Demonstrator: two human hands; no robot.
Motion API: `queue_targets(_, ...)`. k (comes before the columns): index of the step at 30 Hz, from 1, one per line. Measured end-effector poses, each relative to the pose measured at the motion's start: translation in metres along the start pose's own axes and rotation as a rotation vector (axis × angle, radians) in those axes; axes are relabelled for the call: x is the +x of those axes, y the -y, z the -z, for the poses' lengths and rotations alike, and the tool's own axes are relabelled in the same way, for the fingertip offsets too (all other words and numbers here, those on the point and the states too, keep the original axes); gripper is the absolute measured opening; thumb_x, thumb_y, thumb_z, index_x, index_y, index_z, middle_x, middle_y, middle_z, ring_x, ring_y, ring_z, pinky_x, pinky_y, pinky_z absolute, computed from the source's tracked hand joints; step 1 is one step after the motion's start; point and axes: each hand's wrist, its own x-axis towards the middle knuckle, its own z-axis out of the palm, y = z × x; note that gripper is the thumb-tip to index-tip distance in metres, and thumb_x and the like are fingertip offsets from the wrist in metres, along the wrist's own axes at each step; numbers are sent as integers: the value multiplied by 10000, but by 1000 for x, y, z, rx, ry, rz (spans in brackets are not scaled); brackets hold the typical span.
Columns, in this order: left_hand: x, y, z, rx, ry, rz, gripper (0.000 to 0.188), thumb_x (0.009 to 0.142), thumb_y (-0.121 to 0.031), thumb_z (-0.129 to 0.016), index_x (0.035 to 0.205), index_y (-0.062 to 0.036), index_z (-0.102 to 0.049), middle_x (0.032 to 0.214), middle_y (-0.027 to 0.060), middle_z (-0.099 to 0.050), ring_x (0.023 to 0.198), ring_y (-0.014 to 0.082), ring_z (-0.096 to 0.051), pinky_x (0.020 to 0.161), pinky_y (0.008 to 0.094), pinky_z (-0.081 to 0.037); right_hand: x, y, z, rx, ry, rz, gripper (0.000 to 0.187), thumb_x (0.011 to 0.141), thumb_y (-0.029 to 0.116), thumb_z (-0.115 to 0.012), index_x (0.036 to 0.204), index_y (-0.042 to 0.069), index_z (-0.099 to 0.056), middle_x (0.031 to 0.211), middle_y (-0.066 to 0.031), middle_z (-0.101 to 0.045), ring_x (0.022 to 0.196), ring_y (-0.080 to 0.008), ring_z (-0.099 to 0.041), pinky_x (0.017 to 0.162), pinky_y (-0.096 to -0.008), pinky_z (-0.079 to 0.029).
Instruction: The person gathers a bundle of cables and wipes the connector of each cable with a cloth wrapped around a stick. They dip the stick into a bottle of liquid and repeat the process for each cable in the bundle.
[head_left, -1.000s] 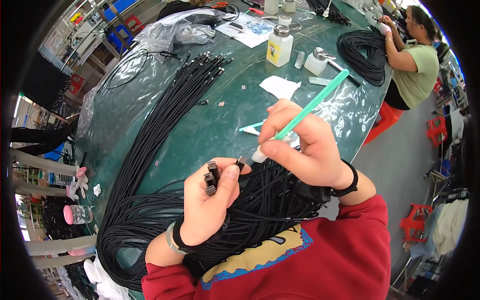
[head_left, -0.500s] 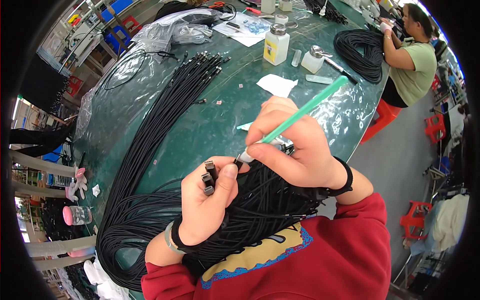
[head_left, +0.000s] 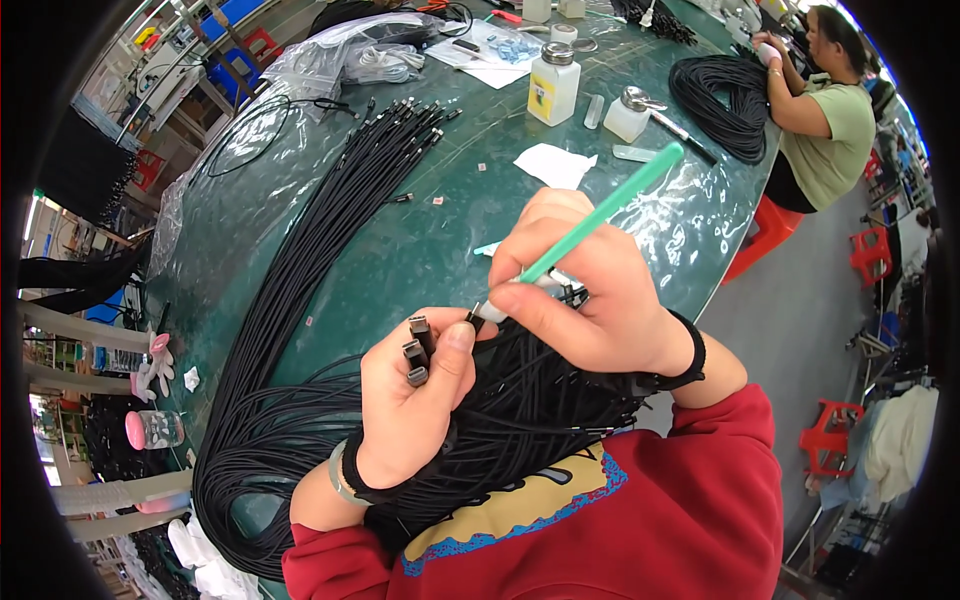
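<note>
My left hand (head_left: pixel 405 415) is closed around several black cable plugs; two of these plugs (head_left: pixel 416 362) jut up between the fingers. Between thumb and forefinger it pinches another black plug (head_left: pixel 474 320), whose metal end points up. My right hand (head_left: pixel 590 290) grips a green stick (head_left: pixel 610 212) like a pen, slanting up to the right. At the stick's lower end a white piece (head_left: pixel 491 312) sits right beside the pinched plug; whether they touch I cannot tell. Black cables (head_left: pixel 500 400) trail beneath both hands across my lap.
On the green table (head_left: pixel 400 260) a long bundle of black cables (head_left: pixel 310 220) runs to the far left. White bottles (head_left: pixel 553 88) and a crumpled tissue (head_left: pixel 555 166) lie beyond my right hand. A co-worker (head_left: pixel 835 110) sits at the right edge near a coiled cable bundle (head_left: pixel 720 105).
The green stick has shifted slightly left, its upper end a little to the left. More of the pinched plug's metal end shows. My left hand has hardly moved.
</note>
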Motion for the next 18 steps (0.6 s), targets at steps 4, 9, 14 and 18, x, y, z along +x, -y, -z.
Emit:
queue_targets(4,0,0,1,-15,8,10,189,891,-121,-439,870,33,-546,508,-54,-393,442,6,-315,404,170,-231,0,3,1,0,9,32,108,684,20,-612,768,44,-548,710,-43,-534,648,-214,-476,637,-311,-355)
queue_targets(9,-1,1,3,-27,32,36,200,895,-137,-436,858,27,-545,502,-51,-388,437,10,-310,405,175,-227,-1,0,1,-78,3,30,118,670,27,-623,762,54,-555,712,-39,-536,652,-218,-477,648,-322,-356)
queue_targets(14,-1,-2,3,-53,31,66,220,899,-158,-429,842,21,-543,493,-46,-387,436,14,-305,410,180,-226,0,3,-1,-82,16,111,128,662,28,-627,765,60,-558,716,-38,-538,651,-219,-480,665,-325,-360)
queue_targets(18,2,-1,5,-99,61,131,245,901,-188,-425,838,18,-543,483,-39,-390,436,20,-307,413,186,-232,-1,-2,-1,-72,-46,100,130,663,32,-629,767,63,-558,724,-37,-542,661,-217,-483,689,-330,-365)
